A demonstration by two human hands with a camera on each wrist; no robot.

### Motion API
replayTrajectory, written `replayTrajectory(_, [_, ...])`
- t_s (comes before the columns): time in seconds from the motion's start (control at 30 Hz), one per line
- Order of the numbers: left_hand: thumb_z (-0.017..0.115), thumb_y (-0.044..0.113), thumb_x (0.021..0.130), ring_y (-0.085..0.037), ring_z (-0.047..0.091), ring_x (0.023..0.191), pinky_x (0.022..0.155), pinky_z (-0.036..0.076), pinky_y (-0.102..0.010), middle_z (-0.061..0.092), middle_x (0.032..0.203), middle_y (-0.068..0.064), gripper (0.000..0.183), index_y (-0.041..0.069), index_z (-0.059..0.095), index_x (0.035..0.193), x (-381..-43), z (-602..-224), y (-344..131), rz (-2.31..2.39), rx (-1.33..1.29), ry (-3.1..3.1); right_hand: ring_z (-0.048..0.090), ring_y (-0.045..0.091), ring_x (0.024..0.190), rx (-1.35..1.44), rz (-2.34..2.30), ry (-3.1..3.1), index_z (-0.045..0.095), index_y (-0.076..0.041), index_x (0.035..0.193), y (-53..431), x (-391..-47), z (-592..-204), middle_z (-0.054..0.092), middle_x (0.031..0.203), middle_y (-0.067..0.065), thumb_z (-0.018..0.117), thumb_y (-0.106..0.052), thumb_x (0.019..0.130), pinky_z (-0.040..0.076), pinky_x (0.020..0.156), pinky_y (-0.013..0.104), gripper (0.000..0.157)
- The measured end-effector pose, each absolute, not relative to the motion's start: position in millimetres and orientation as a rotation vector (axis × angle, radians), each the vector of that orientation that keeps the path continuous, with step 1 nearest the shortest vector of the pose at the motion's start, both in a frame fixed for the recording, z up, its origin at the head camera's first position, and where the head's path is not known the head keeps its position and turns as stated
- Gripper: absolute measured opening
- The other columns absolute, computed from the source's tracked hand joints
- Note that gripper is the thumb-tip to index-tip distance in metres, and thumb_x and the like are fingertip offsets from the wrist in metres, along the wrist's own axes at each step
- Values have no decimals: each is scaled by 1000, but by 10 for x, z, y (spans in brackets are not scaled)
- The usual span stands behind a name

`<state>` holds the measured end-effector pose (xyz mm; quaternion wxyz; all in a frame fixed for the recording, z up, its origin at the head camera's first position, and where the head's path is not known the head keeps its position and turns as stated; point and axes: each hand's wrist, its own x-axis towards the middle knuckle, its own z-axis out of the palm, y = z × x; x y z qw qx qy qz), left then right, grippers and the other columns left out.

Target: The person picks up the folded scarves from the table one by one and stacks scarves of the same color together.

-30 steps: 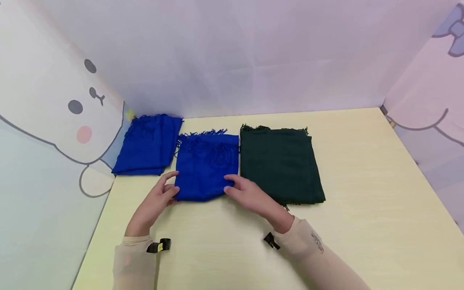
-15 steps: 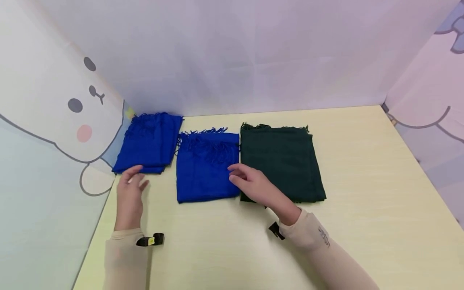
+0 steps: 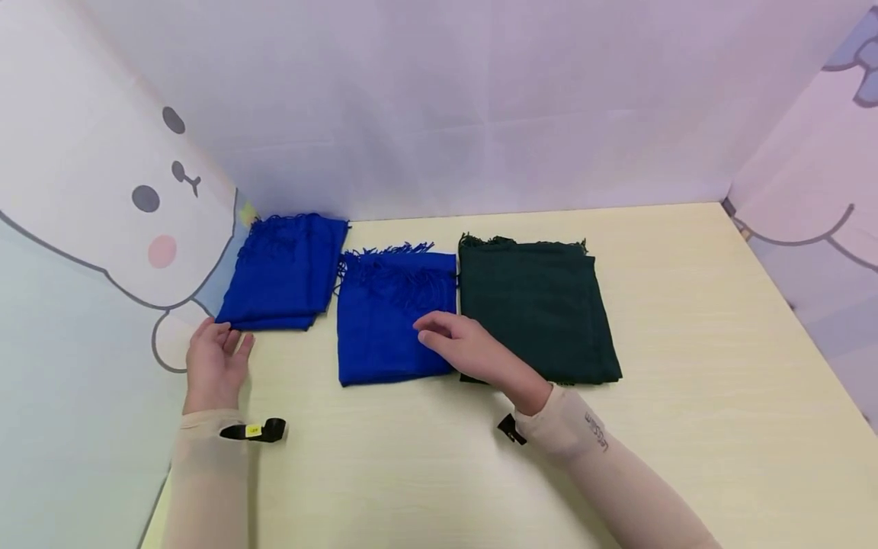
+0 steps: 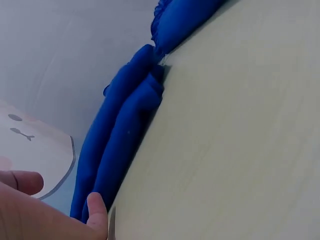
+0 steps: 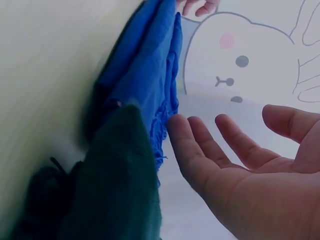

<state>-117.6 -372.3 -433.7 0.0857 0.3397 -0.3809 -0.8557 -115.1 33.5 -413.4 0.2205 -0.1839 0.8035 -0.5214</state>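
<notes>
Left cloth (image 3: 274, 278): blue, folded flat in layers, fringed at the far end, near corner at the fingertips of the left hand (image 3: 216, 364). Middle cloth (image 3: 384, 335): blue, folded, far edge fringed, right hand (image 3: 473, 351) above it. Green cloth (image 3: 535, 305): dark, folded, just beside, rightmost

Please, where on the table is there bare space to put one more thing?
The table is bare right of the green cloth, and in front of the middle blue cloth, between the sleeves. It is crowded between these two cloths, with the right grip above, and by the left blue cloth, with the left grip at its near corner.
</notes>
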Motion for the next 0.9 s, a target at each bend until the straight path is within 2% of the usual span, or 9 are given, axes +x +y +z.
replayTrajectory(0.13, [51, 3, 94, -11, 17, 132, 113, 20, -32, 12, 142, 8, 70, 35, 16, 145, -1190, -4343, -3774, -2524, 942, -1180, 54, 13, 106, -492, -1458, 2193, 59, -20, 123, 271, -1150, -4175, 59, 125, 2, 49, -35, 98, 46, 90, 37, 31])
replayTrajectory(0.23, [53, 0, 93, -16, 20, 132, 111, 26, -33, 10, 146, 5, 69, 31, 19, 144, -1223, -4346, -3775, -2512, 882, -1192, 57, 19, 105, -481, -1470, 2159, 58, -16, 125, 225, -1167, -4197, 59, 124, 5, 48, -34, 98, 47, 88, 38, 34])
replayTrajectory(0.4, [54, 1, 92, -14, 29, 114, 100, 39, -31, 17, 140, 6, 64, 26, 25, 144, -1309, -4373, -3775, -2538, 837, -1224, 58, 27, 111, -449, -1572, 1989, 56, -9, 126, 83, -1254, -4238, 55, 127, 10, 46, -31, 100, 47, 93, 39, 36])
replayTrajectory(0.6, [56, 12, 94, -16, 36, 96, 85, 38, -28, 27, 137, 6, 54, 24, 36, 142, -1364, -4407, -3773, -2421, 834, -1496, 53, 31, 116, -322, -1754, 1751, 55, 1, 124, -203, -1364, -4340, 53, 127, 18, 46, -23, 100, 46, 95, 40, 35])
replayTrajectory(0.7, [56, 13, 94, -19, 38, 109, 99, 35, -34, 23, 144, 3, 54, 26, 36, 143, -1366, -4405, -3745, -2425, 762, -1538, 54, 30, 114, -265, -1781, 1730, 54, -1, 124, -378, -1398, -4356, 54, 126, 17, 47, -23, 100, 47, 94, 40, 34])
replayTrajectory(0.77, [55, 12, 95, -27, 30, 125, 110, 25, -42, 14, 149, 1, 56, 29, 32, 143, -1364, -4411, -3723, -2477, 695, -1502, 55, 29, 113, -233, -1792, 1720, 53, -3, 125, -506, -1424, -4367, 54, 125, 16, 48, -22, 99, 47, 93, 39, 33])
replayTrajectory(0.83, [54, 9, 95, -33, 19, 135, 111, 18, -50, 4, 152, 0, 60, 32, 29, 144, -1364, -4423, -3699, -2551, 647, -1430, 56, 29, 111, -202, -1802, 1700, 52, -5, 128, -636, -1451, -4381, 55, 125, 16, 49, -22, 99, 48, 93, 39, 34])
replayTrajectory(0.9, [51, 6, 95, -36, 13, 138, 110, 17, -52, -1, 153, -2, 62, 36, 26, 143, -1365, -4436, -3679, -2610, 625, -1361, 57, 29, 110, -180, -1813, 1665, 50, -7, 131, -761, -1486, -4407, 54, 125, 16, 51, -20, 98, 48, 93, 38, 36])
